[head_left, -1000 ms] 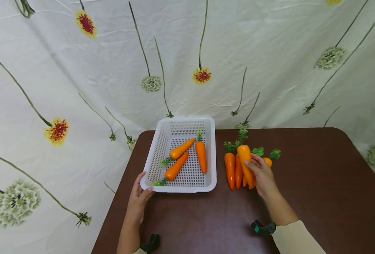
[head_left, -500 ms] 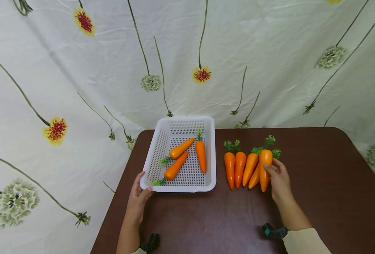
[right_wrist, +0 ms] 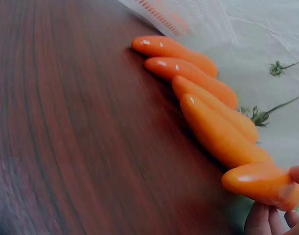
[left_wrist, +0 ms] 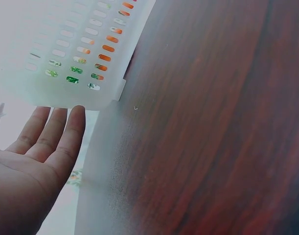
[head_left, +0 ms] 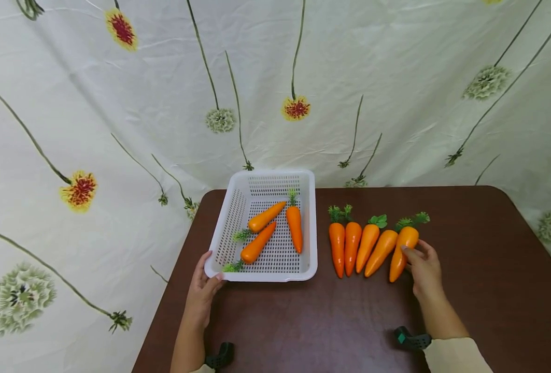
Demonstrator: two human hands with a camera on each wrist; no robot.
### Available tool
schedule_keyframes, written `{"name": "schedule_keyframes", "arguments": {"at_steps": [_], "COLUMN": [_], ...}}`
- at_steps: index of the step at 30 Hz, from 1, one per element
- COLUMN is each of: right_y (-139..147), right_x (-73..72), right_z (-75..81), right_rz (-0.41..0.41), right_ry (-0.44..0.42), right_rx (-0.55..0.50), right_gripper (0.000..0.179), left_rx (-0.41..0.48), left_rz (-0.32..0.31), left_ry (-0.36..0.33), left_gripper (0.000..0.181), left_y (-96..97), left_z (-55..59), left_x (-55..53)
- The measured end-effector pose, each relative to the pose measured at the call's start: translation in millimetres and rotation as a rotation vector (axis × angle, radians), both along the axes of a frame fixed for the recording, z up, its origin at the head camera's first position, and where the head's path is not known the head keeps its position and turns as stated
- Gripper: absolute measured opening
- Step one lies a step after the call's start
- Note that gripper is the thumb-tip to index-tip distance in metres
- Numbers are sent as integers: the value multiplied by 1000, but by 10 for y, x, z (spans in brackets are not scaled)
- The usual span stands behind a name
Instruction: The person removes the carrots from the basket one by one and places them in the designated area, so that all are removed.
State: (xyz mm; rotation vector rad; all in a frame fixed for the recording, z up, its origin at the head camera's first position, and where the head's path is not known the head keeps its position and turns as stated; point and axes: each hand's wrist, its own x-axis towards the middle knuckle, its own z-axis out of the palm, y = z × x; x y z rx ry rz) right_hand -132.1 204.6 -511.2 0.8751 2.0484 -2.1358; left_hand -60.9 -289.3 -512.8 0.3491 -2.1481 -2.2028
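My left hand (head_left: 201, 296) holds the near left corner of a white plastic basket (head_left: 269, 277), thumb at the front rim and fingers at the left side. In the left wrist view its fingertips (left_wrist: 77, 115) touch the basket's wall. Inside the basket lie an upper orange carrot (head_left: 266, 217), a lower carrot (head_left: 258, 243) and an upright-lying carrot (head_left: 294, 228), all with green tops. My right hand (head_left: 425, 269) pinches the rightmost carrot (head_left: 402, 254), which lies at the end of a row. In the right wrist view, thumb and fingers stand on either side of this carrot (right_wrist: 264, 183).
Left of the held carrot, several more carrots lie side by side on the dark brown table (head_left: 303, 321), tips toward me, including the leftmost carrot (head_left: 337, 248). A white flowered cloth (head_left: 396, 103) hangs behind the table.
My right hand has carried its carrot rightward from over the row down to the row's right end. The left hand stays at the basket.
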Motion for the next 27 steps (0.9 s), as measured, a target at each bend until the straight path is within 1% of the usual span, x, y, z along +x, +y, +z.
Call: {"name": "schedule_keyframes", "arguments": {"at_steps": [5,7,10,14,22,27], "right_y": [64,80,82,69,49,27], "right_x": [10,7,-2,-25,-65,-71], "right_z": [-22,-26,-37,-54,-65,-61], "right_rz": [97,143,200,247,283,302], "right_ry": [-60,-72,-68,-54,-60,-54], "right_rx": [156,218,283,314,317,318], "right_gripper": [81,82,83,83,85,85], "left_rx": [5,8,9,11,8,10], "left_rz": [-2,0,2,-2,-5,1], "left_ry": [7,9,13,19,19,18], "left_gripper": [67,67,67,66,67,66], "left_y": [-8,-13,-15,-16,-13,-7], "left_z": [-4,-6,-7,-13,-5,-24], "left_x": [7,11,12,12,14,-4]}}
